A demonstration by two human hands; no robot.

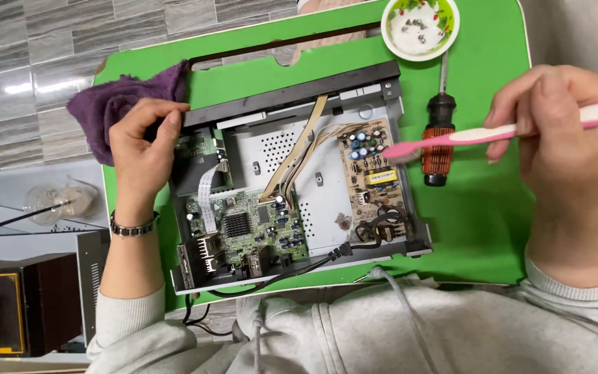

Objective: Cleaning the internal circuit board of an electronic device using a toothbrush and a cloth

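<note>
An opened electronic box [327,201] with a grey metal chassis lies on a green table [479,215]. Inside are a green main circuit board [247,228] and a tan power board [372,176] with blue capacitors. My left hand [143,149] rests on the box's left front corner, steadying it, next to a purple cloth [115,104]. My right hand [562,135] holds a pink and white toothbrush [493,131], whose bristle head touches the right edge of the power board.
A screwdriver [439,138] with a red and black handle lies to the right of the box. A small bowl [420,28] with several screws stands at the table's far edge. A black power cable [299,266] runs along the near side. Tiled floor and dark cabinets are at the left.
</note>
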